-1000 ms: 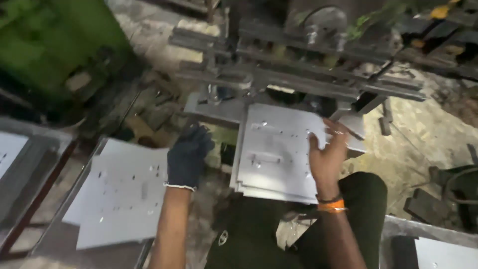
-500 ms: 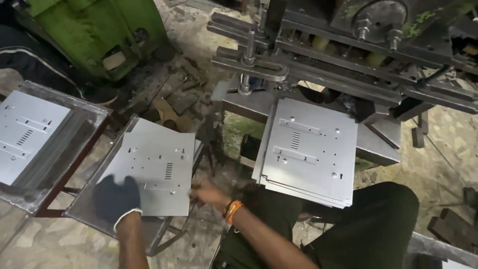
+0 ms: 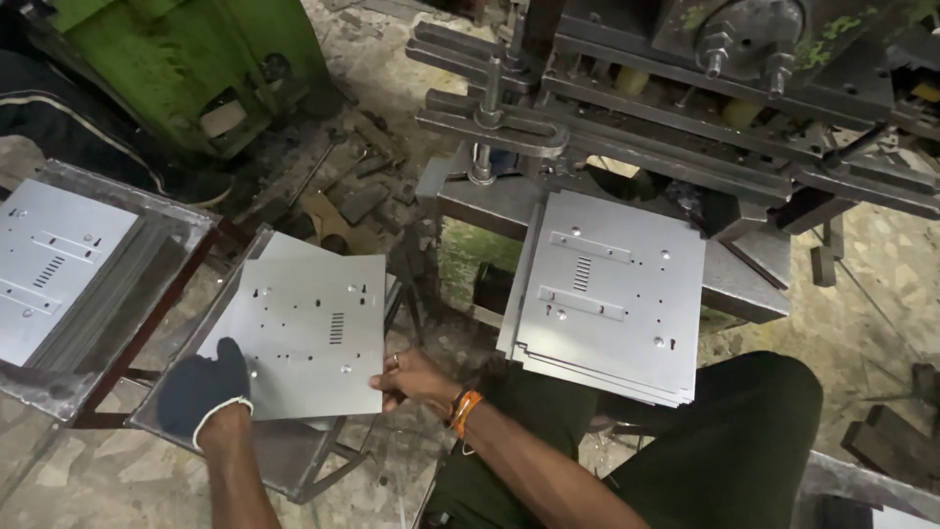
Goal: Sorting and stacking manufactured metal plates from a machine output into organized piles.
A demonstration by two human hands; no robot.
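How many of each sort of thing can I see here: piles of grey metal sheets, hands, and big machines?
Piles of punched grey metal sheets: 3: left stack, middle stack, press stack
Hands: 2: gloved left hand, bare right hand, both holding the middle stack's top sheet
Machines: 2: green machine, grey press
Total: 7

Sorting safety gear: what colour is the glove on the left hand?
Dark navy glove with a white cuff; head view.

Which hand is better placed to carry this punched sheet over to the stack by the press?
Probably the right. The bare right hand grips the sheet at its edge nearest the stack; the gloved left hand holds the far corner.
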